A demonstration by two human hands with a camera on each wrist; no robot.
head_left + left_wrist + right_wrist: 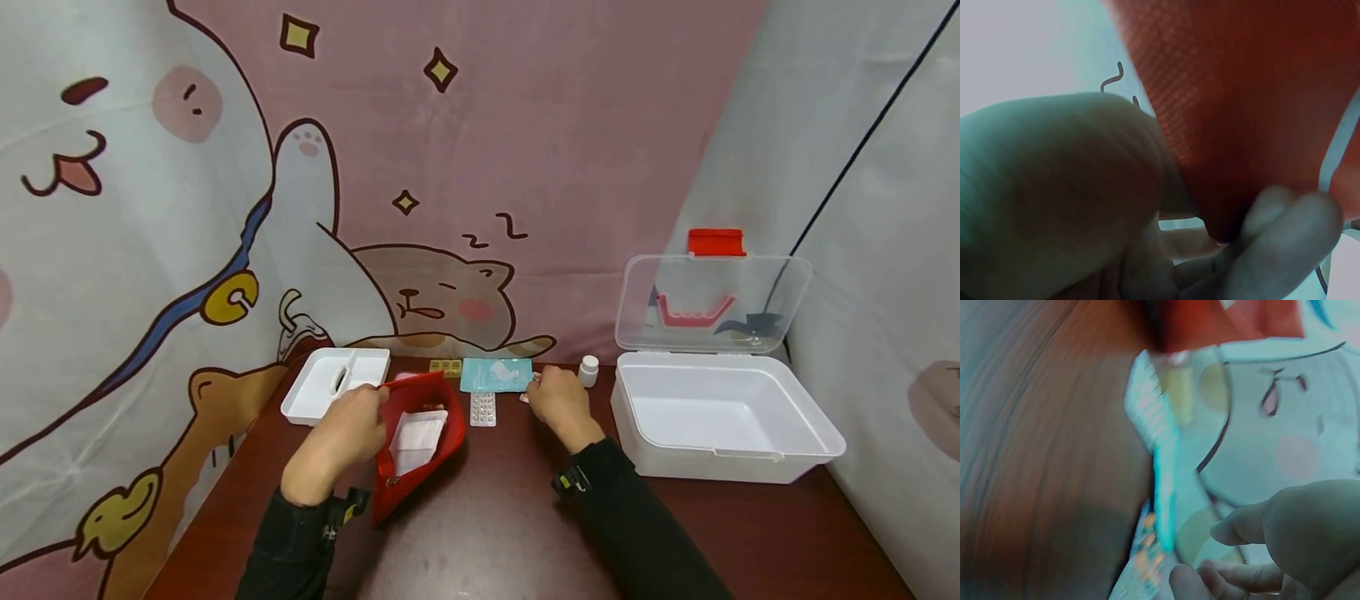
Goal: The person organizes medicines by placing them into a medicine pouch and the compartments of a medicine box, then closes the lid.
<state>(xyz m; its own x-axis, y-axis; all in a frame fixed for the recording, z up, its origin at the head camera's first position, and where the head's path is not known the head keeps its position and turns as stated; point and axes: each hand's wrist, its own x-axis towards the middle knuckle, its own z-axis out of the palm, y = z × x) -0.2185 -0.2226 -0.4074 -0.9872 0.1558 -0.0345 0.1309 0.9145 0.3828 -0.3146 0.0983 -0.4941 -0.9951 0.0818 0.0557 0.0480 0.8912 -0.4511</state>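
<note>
In the head view my left hand (347, 433) grips the upper left edge of a red pouch (396, 493). The pouch gapes toward the camera, with a white folded packet (417, 437) inside. Thumb and fingers pinch the red material in the left wrist view. My right hand (562, 400) is at the back of the table, by the right end of a teal packet (497, 375). The right wrist view shows its thumb and fingers apart, beside a blister pack with orange pills (1147, 550). A silver blister pack (482, 410) lies below the teal packet.
A white bottle (588, 371) stands right of my right hand. Farther right is a white plastic box (750, 462), its clear lid (690, 333) raised. A shallow white case (303, 408) lies back left, and a yellow blister pack (446, 367) near the wall.
</note>
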